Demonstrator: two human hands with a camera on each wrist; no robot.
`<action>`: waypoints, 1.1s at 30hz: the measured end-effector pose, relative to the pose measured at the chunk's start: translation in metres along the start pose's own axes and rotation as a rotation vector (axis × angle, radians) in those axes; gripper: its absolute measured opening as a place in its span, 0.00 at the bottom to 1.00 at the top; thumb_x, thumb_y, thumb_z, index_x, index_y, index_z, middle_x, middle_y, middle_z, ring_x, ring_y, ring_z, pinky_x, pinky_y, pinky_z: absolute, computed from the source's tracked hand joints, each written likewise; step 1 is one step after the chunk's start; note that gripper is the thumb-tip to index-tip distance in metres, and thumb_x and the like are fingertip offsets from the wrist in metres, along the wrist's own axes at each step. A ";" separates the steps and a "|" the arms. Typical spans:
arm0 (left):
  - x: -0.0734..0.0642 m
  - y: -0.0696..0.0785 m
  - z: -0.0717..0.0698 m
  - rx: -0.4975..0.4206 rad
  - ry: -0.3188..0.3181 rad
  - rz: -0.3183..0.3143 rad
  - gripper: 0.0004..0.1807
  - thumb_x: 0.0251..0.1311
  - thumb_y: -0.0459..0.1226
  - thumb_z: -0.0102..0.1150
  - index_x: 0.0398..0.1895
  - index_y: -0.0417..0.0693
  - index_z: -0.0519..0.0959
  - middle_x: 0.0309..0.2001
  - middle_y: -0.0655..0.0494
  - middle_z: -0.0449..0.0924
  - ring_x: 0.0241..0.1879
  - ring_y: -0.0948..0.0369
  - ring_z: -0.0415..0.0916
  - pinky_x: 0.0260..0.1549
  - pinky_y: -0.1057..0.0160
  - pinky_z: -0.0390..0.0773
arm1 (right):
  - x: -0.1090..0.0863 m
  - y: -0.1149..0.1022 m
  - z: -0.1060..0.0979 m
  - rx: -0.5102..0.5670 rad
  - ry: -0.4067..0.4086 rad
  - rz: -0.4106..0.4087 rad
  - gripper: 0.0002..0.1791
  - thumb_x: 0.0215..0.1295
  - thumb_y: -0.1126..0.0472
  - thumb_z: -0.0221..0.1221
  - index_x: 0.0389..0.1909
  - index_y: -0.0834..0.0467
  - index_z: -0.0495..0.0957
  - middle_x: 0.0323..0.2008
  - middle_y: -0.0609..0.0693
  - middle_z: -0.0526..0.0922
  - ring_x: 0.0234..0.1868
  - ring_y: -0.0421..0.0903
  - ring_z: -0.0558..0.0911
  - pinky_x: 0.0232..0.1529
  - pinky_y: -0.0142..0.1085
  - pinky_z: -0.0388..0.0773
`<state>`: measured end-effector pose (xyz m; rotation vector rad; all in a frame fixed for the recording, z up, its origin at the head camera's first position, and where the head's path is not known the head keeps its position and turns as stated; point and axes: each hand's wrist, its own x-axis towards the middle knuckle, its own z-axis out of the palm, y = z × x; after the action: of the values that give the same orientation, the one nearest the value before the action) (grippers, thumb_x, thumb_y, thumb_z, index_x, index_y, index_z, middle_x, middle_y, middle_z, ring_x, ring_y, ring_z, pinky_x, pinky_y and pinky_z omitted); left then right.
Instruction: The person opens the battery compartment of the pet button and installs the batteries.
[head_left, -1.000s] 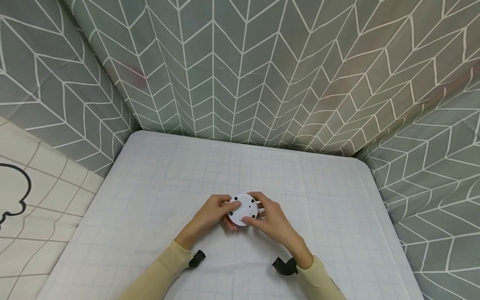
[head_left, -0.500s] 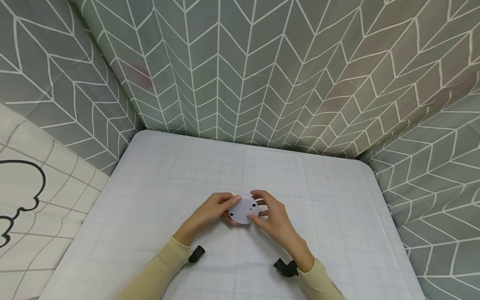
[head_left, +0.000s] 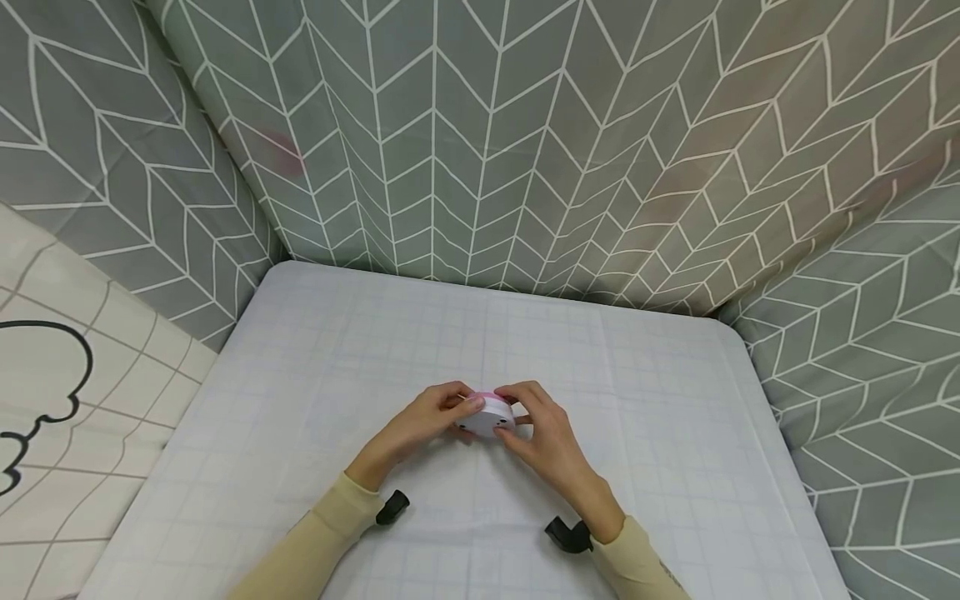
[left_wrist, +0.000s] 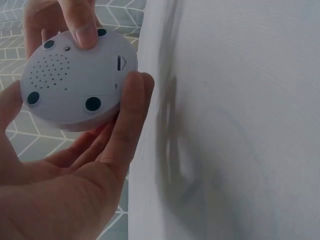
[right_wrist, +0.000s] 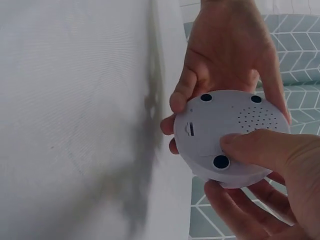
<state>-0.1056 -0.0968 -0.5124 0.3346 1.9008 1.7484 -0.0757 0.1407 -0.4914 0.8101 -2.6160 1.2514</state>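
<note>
Both hands hold a round white device (head_left: 483, 419) above the middle of the table, its pink top edge facing away in the head view. Its white base (left_wrist: 85, 75) shows in the left wrist view, with dark rubber feet, a patch of small speaker holes and a slotted cover latch. My left hand (head_left: 427, 427) grips the left side, thumb on the rim and fingers beneath. From the right, my right hand (head_left: 549, 437) grips it; in the right wrist view its thumb (right_wrist: 255, 148) presses flat on the base while the fingers curl behind. The device's front is hidden.
A white, faintly checked cloth covers the table (head_left: 375, 333). Grey curtains (head_left: 465, 150) with white chevron lines stand behind and to the sides. Black wrist mounts (head_left: 570, 535) stick out from the sleeves. A cream checked cloth (head_left: 90, 400) hangs at the left.
The device has tilted between the hands: its base faced up toward the head camera, and now it leans toward the person, with the pink edge showing. Both hands stay in nearly the same place.
</note>
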 end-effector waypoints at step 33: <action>0.001 -0.012 0.002 0.123 0.088 0.153 0.39 0.52 0.40 0.83 0.64 0.41 0.72 0.59 0.50 0.81 0.63 0.52 0.78 0.72 0.43 0.71 | 0.000 0.008 0.008 0.070 -0.176 0.194 0.45 0.55 0.50 0.81 0.70 0.63 0.72 0.60 0.52 0.85 0.60 0.48 0.85 0.58 0.40 0.86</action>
<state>-0.1031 -0.0958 -0.5248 0.4667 2.1002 1.7735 -0.0793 0.1391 -0.5019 0.7218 -2.8645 1.3860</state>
